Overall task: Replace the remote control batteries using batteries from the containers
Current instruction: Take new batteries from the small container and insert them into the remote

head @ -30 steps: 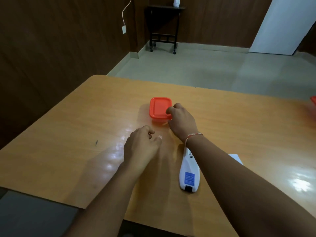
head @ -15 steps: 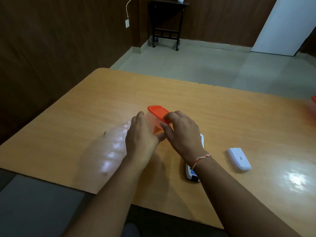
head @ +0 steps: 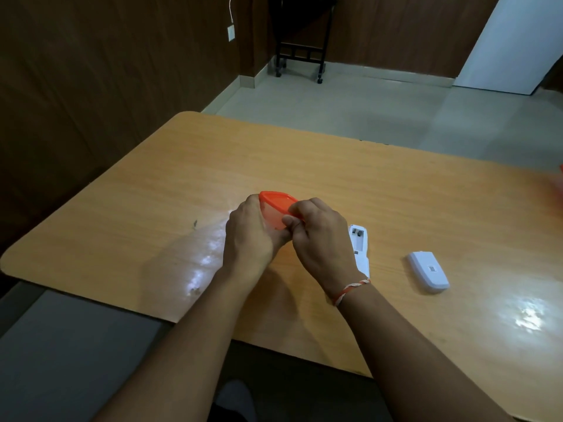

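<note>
Left hand point(head: 248, 236) grips the tub point(head: 274, 219) above the table's point(head: 396, 184) middle; right hand point(head: 316, 236) pinches its lid point(head: 277, 197), remote point(head: 361, 248) just right. A sudden pop could scatter batteries

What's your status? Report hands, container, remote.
Both hands, left and right, gripping orange-lidded container, lid still on. Remote face down, compartment open. Battery cover aside. Nothing blocking.

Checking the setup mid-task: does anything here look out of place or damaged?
Nothing looks damaged. The white plastic battery cover lies apart from the white remote control, whose compartment is open. A dark speck marks the wooden table.
</note>
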